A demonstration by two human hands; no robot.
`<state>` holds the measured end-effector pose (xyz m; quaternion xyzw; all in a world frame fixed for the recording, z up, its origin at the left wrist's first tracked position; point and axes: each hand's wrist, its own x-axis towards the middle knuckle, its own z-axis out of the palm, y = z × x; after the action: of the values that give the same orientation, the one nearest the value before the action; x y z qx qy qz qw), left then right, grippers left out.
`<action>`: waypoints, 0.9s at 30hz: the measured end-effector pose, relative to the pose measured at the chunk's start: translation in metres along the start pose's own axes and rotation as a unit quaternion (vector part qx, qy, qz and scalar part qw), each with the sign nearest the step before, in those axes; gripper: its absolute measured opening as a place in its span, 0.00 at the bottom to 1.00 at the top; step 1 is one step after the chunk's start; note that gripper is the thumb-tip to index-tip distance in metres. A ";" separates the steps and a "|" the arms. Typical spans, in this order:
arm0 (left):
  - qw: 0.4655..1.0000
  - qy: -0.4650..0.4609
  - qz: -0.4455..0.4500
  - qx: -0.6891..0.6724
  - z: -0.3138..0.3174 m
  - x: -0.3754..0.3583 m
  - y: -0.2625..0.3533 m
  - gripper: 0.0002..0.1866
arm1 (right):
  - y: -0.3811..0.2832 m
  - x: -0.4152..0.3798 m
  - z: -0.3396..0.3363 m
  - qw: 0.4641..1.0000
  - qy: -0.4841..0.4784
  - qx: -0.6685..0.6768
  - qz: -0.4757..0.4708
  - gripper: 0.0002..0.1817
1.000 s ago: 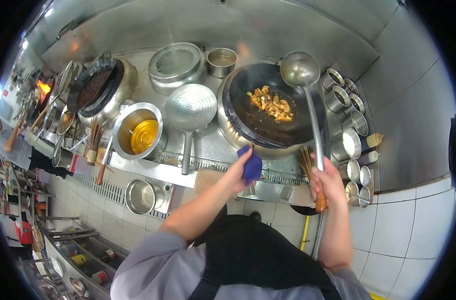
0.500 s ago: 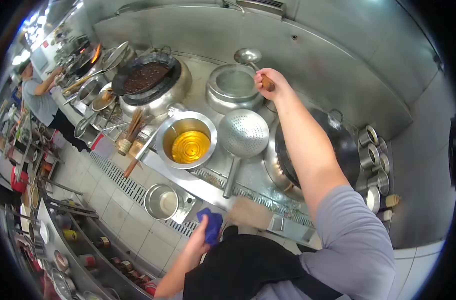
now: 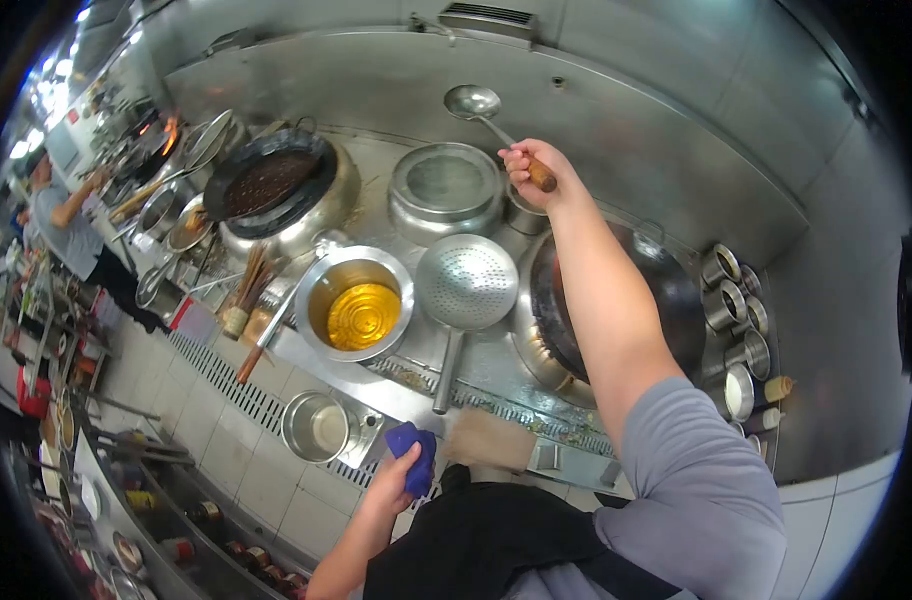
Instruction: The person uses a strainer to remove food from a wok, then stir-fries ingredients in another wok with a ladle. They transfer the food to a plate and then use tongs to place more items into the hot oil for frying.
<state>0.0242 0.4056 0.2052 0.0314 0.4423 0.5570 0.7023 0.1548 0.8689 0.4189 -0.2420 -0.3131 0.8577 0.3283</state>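
My right hand is closed round the wooden handle of a steel ladle, holding it raised above the back of the stove. Beneath my right forearm sits a dark wok, partly hidden by the arm. Low in front of my body, my left hand grips a folded purple cloth. A perforated strainer rests on the steel stove top, its handle pointing toward me. Beside it stands a metal pot with yellow oil inside.
A lidded-looking round pot stands at the back. Another wok with dark contents is at the left. Several small metal containers line the right wall. A metal pail sits in front of the stove. A co-worker stands far left near a flame.
My right hand has moved slightly, carrying the ladle up and left in view. My left hand still grips the cloth, a little further left. The whole view has shifted slightly.
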 end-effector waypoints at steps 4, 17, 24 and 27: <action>0.995 -0.064 -0.070 -0.013 0.023 0.031 -0.002 0.24 | -0.006 -0.096 -0.037 0.999 -0.037 0.014 -0.007 0.07; 0.959 -0.219 -0.164 0.080 0.189 0.101 -0.063 0.27 | 0.055 -0.372 -0.162 0.745 0.392 -0.539 0.027 0.08; 0.963 -0.195 -0.154 0.100 0.264 0.133 -0.079 0.24 | 0.092 -0.467 -0.150 0.857 0.287 -0.417 0.101 0.08; 0.967 -0.161 -0.157 0.119 0.266 0.136 -0.077 0.23 | 0.067 -0.494 -0.141 0.808 0.304 -0.491 0.117 0.11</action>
<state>0.2557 0.6061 0.2457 0.1344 0.3860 0.3707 0.8340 0.5446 0.5296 0.3794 -0.6543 -0.5457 0.5040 0.1415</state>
